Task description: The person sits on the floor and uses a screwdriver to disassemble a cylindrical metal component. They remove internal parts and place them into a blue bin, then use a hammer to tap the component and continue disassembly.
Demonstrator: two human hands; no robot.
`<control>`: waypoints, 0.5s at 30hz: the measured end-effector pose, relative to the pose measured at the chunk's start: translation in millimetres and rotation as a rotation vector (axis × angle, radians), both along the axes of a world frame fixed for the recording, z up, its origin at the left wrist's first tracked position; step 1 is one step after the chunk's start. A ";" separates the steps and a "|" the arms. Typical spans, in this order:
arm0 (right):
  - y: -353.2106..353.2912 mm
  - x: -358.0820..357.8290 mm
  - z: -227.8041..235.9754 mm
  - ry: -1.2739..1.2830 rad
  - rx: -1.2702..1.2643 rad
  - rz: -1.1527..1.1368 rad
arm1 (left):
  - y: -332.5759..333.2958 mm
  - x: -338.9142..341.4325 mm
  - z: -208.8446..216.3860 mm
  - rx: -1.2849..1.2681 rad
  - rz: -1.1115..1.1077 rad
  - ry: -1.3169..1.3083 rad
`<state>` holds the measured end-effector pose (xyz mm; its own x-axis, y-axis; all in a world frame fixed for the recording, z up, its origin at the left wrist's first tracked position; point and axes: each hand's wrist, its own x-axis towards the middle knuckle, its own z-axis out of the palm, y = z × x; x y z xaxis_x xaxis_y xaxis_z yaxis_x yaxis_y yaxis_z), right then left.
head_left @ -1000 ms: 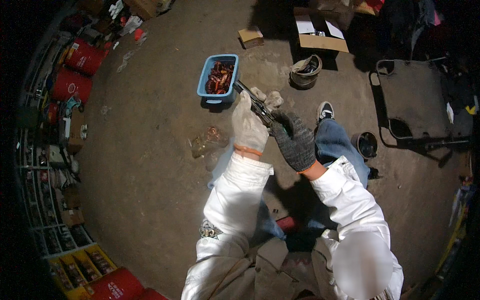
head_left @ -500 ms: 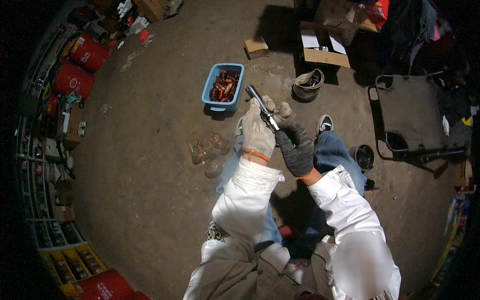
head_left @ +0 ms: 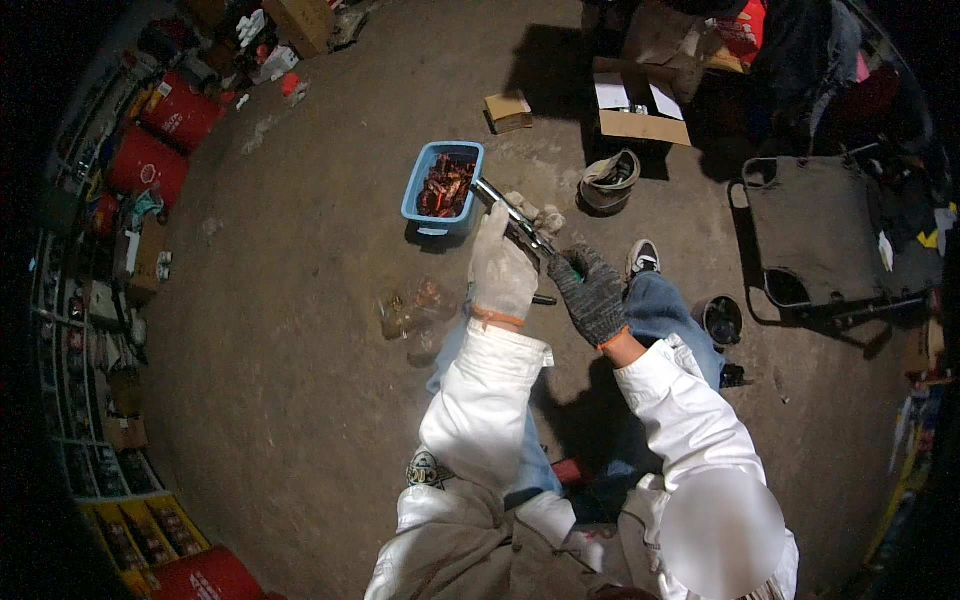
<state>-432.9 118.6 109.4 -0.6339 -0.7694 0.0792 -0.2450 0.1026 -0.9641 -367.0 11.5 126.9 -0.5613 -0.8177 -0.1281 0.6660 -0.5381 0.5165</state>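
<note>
My left hand (head_left: 500, 268), in a pale knit glove with an orange cuff, is wrapped round a long shiny metal tube-like part (head_left: 503, 203). The part slants from upper left to lower right in front of me. At its lower right end is my right hand (head_left: 590, 295), in a dark grey glove, fingers curled. A bit of green shows at those fingers, but most of what they hold is hidden. Beside my left wrist a short dark bar (head_left: 544, 299) sticks out. Beyond the tube's upper end stands a blue plastic basin (head_left: 411, 190) of reddish-brown pieces (head_left: 445, 187).
Pale crumpled lumps (head_left: 543, 219) lie beyond my hands. A bucket (head_left: 607, 198) and an open cardboard box (head_left: 645, 127) stand farther right. Clear bags (head_left: 405, 315) lie left of my legs. A folding frame chair (head_left: 815, 230) is at right, shelves with red drums (head_left: 150, 160) at left.
Both hands and the metal part have shifted slightly left, and the part now tilts flatter. The dark bar beside my left wrist has come into sight.
</note>
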 end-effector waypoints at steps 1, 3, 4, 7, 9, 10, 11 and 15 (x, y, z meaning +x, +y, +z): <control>1.1 -0.1 -1.0 -0.042 0.009 0.003 | -0.7 0.4 0.8 0.019 -0.007 0.000; 1.3 -2.1 -3.2 -0.021 0.005 0.028 | -4.1 1.0 2.0 0.014 -0.014 0.023; 0.8 -2.7 -4.6 -0.007 0.028 0.042 | -6.2 1.0 1.7 -0.010 -0.013 0.048; 0.2 0.0 -8.9 0.152 0.055 -0.002 | -11.9 -1.7 -4.5 -0.107 0.127 -0.179; 0.1 3.1 -11.5 0.217 -0.052 -0.060 | -14.7 -4.9 -11.9 -0.199 0.234 -0.345; 0.7 5.1 -12.4 0.241 -0.063 -0.092 | -15.6 -6.4 -15.7 -0.156 0.273 -0.339; 1.3 7.1 -13.3 0.311 -0.096 -0.096 | -16.2 -7.4 -19.4 -0.219 0.289 -0.358; 3.4 9.5 -15.3 0.580 -0.227 -0.082 | -15.2 -18.6 -27.9 -0.113 0.319 -0.315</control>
